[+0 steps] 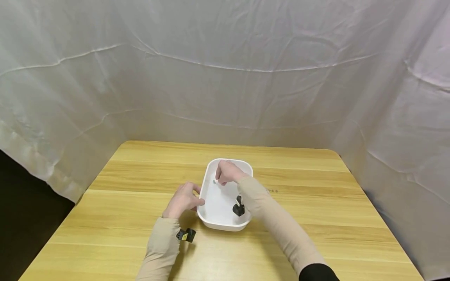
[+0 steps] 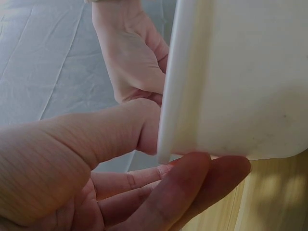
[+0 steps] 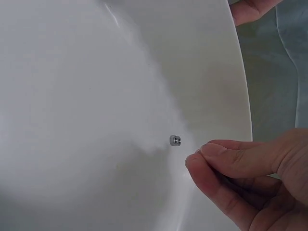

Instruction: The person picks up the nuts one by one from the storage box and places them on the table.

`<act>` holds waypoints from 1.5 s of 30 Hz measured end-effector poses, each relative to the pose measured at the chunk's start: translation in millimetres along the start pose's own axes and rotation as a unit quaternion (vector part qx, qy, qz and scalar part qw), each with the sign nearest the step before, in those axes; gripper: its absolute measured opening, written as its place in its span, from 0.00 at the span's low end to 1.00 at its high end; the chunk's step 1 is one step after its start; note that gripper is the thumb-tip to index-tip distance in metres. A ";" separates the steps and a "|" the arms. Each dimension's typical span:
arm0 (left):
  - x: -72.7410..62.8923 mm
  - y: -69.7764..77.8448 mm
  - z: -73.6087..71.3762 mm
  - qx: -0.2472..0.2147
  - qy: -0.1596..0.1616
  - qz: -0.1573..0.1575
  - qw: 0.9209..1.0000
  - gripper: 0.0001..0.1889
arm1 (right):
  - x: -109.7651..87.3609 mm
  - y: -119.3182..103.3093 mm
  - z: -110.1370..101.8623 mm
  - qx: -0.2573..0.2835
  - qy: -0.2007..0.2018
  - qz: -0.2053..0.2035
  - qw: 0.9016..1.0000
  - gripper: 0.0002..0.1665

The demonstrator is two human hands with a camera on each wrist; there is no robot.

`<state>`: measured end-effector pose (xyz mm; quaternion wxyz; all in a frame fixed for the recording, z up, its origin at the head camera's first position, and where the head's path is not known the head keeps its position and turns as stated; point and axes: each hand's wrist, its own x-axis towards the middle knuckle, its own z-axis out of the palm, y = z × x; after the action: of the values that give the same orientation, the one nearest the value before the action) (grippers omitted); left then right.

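A white plastic tray (image 1: pixel 220 211) with a raised rim stands on the wooden table. My left hand (image 1: pixel 184 201) grips its left side, thumb over the rim and fingers against the outer wall (image 2: pixel 240 110). Inside the tray, toward the far end, my right hand (image 1: pixel 227 172) has its thumb and index fingertips (image 3: pixel 199 175) brought together. Small shiny metal nuts (image 3: pixel 175 140) lie on the tray floor just beside those fingertips. A tiny glint shows between the tips, but I cannot tell whether they pinch a nut.
To the right of the tray, partly behind my right forearm, a short row of small metal nuts (image 1: pixel 272 191) lies on the table (image 1: pixel 316 210). Pale grey cloth (image 1: pixel 225 97) hangs behind the table and along both sides.
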<state>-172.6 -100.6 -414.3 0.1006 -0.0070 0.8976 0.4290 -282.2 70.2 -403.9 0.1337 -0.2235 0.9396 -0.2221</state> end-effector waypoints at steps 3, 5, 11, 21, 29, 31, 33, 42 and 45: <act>-0.2 -0.3 -0.5 0.003 0.000 0.001 1.000 0.16 | -1.7 -0.4 -1.5 0.009 0.004 0.000 1.000 0.12; 0.0 -0.5 -0.4 0.004 0.001 0.003 1.000 0.15 | -2.6 -0.2 -2.4 0.014 0.007 0.002 1.000 0.12; 0.3 -0.6 -0.7 0.005 0.001 0.003 1.000 0.15 | -7.9 0.8 -6.9 0.018 0.012 0.001 1.000 0.12; 1.0 -1.2 -1.0 0.016 0.002 0.008 1.000 0.16 | -19.2 2.8 -15.2 0.038 0.008 -0.022 0.999 0.09; 0.2 -1.8 -1.7 0.015 0.002 0.009 1.000 0.15 | -27.6 4.8 -20.2 0.053 0.002 -0.040 0.998 0.09; 0.1 -2.0 -1.8 0.014 0.001 0.009 1.000 0.15 | -29.2 4.2 -21.3 0.056 0.000 -0.048 0.997 0.09; -0.1 -2.0 -1.9 0.015 0.001 0.011 1.000 0.15 | -31.1 2.9 -22.7 0.054 -0.002 -0.055 0.997 0.09; 1.0 -2.4 -1.8 0.011 0.002 0.009 1.000 0.15 | -41.8 -0.5 -31.2 0.056 -0.002 -0.082 0.995 0.07; 0.8 -2.3 -1.3 0.012 0.002 0.008 1.000 0.16 | -45.6 0.5 -33.9 0.061 -0.005 -0.090 0.994 0.07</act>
<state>-173.5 -103.0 -415.4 0.0955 0.0011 0.9028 0.4194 -254.9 104.5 -367.9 0.1309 -0.2993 0.8998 -0.2892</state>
